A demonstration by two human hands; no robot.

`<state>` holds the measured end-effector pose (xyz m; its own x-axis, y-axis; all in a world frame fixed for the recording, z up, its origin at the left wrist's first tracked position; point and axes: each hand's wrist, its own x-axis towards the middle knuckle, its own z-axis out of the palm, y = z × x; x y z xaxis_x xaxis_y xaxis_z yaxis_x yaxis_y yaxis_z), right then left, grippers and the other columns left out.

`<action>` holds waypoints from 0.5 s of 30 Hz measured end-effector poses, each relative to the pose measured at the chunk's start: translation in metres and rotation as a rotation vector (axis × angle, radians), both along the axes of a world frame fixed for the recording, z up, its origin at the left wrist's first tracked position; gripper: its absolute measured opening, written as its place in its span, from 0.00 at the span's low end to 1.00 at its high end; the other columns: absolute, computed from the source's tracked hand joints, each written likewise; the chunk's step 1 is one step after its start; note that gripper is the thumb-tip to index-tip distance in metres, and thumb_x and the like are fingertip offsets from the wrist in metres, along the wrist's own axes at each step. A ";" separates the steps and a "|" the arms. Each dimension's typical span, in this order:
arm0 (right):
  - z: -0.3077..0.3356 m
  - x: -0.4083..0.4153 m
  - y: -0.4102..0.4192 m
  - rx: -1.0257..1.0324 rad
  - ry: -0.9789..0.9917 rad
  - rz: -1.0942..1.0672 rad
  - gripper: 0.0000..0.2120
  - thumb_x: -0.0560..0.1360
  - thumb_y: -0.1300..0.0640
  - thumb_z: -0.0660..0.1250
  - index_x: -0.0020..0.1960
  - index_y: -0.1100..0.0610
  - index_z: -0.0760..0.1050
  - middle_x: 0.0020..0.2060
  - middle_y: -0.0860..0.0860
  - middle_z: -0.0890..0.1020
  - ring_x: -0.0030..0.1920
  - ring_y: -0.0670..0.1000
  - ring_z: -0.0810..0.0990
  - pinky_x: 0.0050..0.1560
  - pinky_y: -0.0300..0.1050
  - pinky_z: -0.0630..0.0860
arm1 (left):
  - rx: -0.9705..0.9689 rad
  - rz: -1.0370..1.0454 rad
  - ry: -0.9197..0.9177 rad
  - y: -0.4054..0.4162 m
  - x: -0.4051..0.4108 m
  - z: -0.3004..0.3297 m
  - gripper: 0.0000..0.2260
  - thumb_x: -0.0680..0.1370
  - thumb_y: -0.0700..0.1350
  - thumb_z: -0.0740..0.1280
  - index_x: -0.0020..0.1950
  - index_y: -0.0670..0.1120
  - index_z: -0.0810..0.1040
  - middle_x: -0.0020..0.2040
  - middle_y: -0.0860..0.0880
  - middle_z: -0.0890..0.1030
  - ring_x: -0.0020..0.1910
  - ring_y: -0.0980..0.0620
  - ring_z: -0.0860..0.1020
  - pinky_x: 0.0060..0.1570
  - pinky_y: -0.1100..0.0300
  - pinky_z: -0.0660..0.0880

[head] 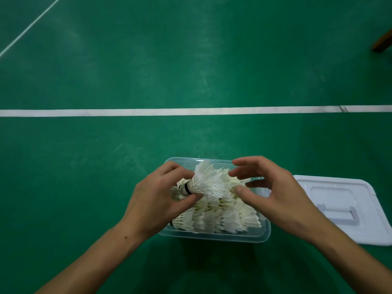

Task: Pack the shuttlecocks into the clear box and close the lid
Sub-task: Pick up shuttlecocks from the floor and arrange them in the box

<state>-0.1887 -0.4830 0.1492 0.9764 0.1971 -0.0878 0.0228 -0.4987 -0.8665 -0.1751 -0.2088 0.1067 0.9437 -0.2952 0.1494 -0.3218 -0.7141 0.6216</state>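
Observation:
The clear box [214,237] stands on the green floor with no lid on it. Several white feather shuttlecocks [218,219] lie in rows inside it, corks to the left. A nested stack of shuttlecocks [210,183] sits above them, tilted. My left hand [157,200] pinches this stack at its cork end between thumb and fingers. Over the feather end is my right hand [269,187], fingers spread and loosely bent, its fingertips at the feathers. The white lid [347,209] lies flat on the floor just right of the box.
A white court line [148,112] crosses the floor beyond the box, and a thinner line [31,24] runs diagonally at the far left. A brown wooden leg [382,42] shows at the top right edge.

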 end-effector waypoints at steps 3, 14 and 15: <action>0.012 -0.005 0.014 -0.009 -0.088 0.061 0.23 0.75 0.52 0.78 0.67 0.41 0.75 0.57 0.36 0.85 0.63 0.43 0.82 0.64 0.44 0.77 | 0.034 -0.011 -0.019 -0.007 0.004 0.006 0.15 0.74 0.64 0.73 0.57 0.61 0.80 0.53 0.61 0.78 0.46 0.58 0.80 0.41 0.51 0.79; 0.006 -0.011 -0.018 0.112 -0.266 -0.288 0.21 0.71 0.57 0.80 0.61 0.48 0.80 0.43 0.46 0.87 0.46 0.49 0.87 0.56 0.41 0.82 | 0.073 -0.071 -0.013 -0.018 0.015 0.020 0.25 0.71 0.73 0.71 0.63 0.62 0.78 0.57 0.64 0.78 0.46 0.62 0.78 0.44 0.58 0.79; 0.002 -0.011 -0.025 0.119 -0.248 -0.328 0.20 0.71 0.58 0.80 0.61 0.48 0.80 0.42 0.48 0.86 0.45 0.50 0.87 0.56 0.44 0.83 | 0.093 -0.065 -0.001 -0.014 0.015 0.018 0.26 0.70 0.73 0.71 0.63 0.62 0.78 0.57 0.64 0.78 0.47 0.63 0.78 0.45 0.59 0.78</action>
